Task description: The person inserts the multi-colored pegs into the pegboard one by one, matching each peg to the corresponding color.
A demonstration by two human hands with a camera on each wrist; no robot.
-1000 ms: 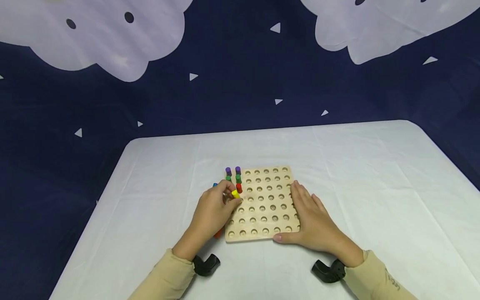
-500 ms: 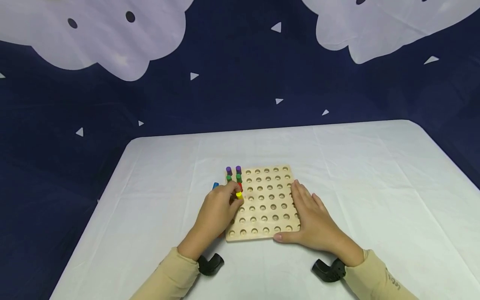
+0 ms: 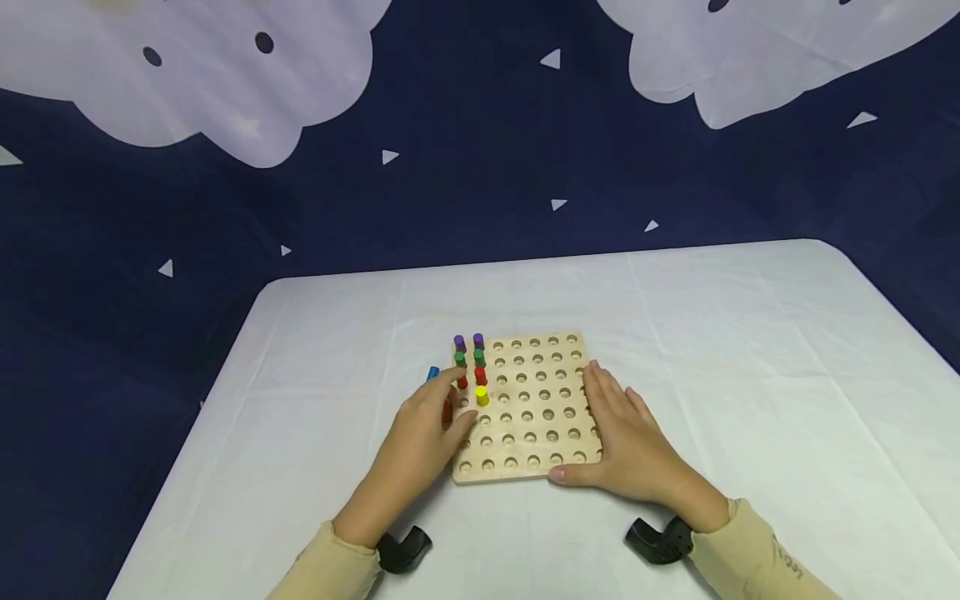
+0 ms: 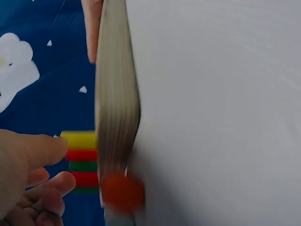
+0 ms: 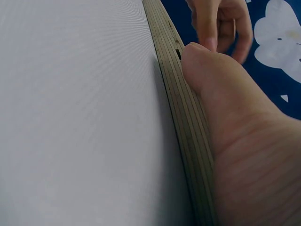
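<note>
A light wooden pegboard point(image 3: 525, 417) with rows of round holes lies on the white table. Pegs stand in its two leftmost columns: purple pegs point(image 3: 478, 342) at the back, then green pegs point(image 3: 479, 358), red pegs point(image 3: 481, 377) and one yellow peg point(image 3: 482, 396). My left hand point(image 3: 422, 433) hovers over the board's left edge, thumb and fingers spread apart with nothing between them, just left of the yellow peg. My right hand point(image 3: 626, 446) rests along the board's right edge, fingers straight and thumb at the front edge.
A blue peg point(image 3: 432, 373) lies off the board's left side, partly behind my left hand. An orange-red round end point(image 4: 123, 193) shows beside the board in the left wrist view. Dark camera mounts point(image 3: 660, 542) sit at both wrists. A navy cloth point(image 3: 480, 167) hangs behind the table.
My left hand has set the yellow peg into the board in front of the red one, let go, and drawn back to the left. The right hand has stayed at the board's edge.
</note>
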